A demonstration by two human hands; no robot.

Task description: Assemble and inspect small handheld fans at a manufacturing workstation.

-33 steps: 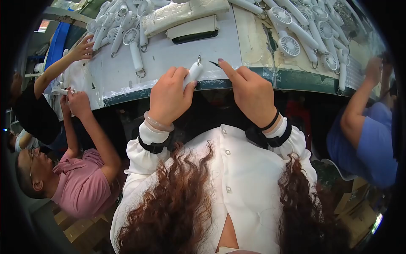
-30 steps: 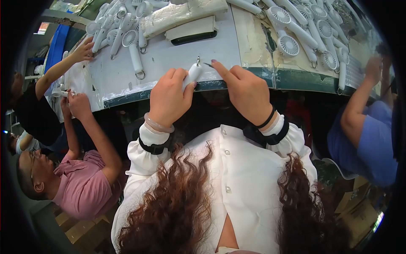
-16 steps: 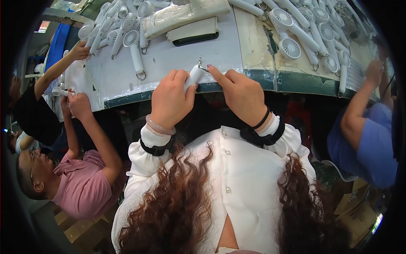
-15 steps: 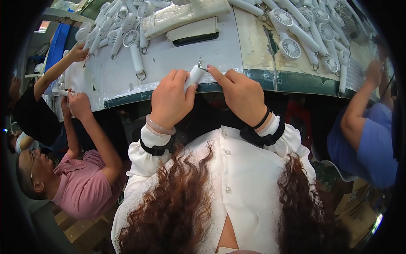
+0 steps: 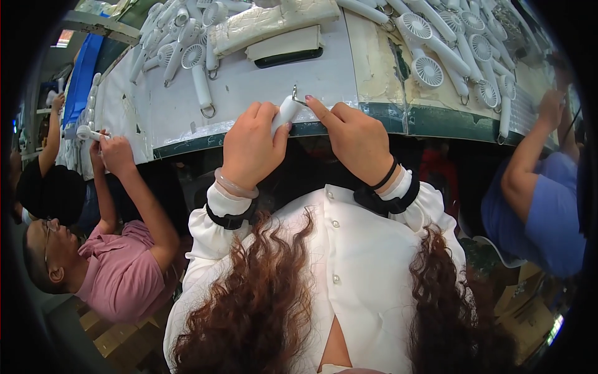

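Observation:
My left hand (image 5: 252,146) is closed around the white handle of a handheld fan (image 5: 286,114), held tilted over the table's front edge. The fan's head is hidden under that hand. From the handle's upper end stands a bent metal ring (image 5: 295,95), seen nearly edge-on. My right hand (image 5: 364,143) has the index fingertip on one side of this ring, the other fingers curled in. Its thumb is hidden. Beyond my hands, a single white handheld fan (image 5: 200,87) lies with its ring end toward me.
White handheld fans (image 5: 428,71) are heaped at the right, and more fans (image 5: 165,55) at the back left. A worn white padded roll (image 5: 274,28) lies over a black-edged object (image 5: 289,57). A co-worker in pink (image 5: 128,268) holds a fan at left; another in blue (image 5: 545,206) sits right.
My hands, the fan and its ring look unchanged. At the far left, another person's arm has drawn back from the fan pile.

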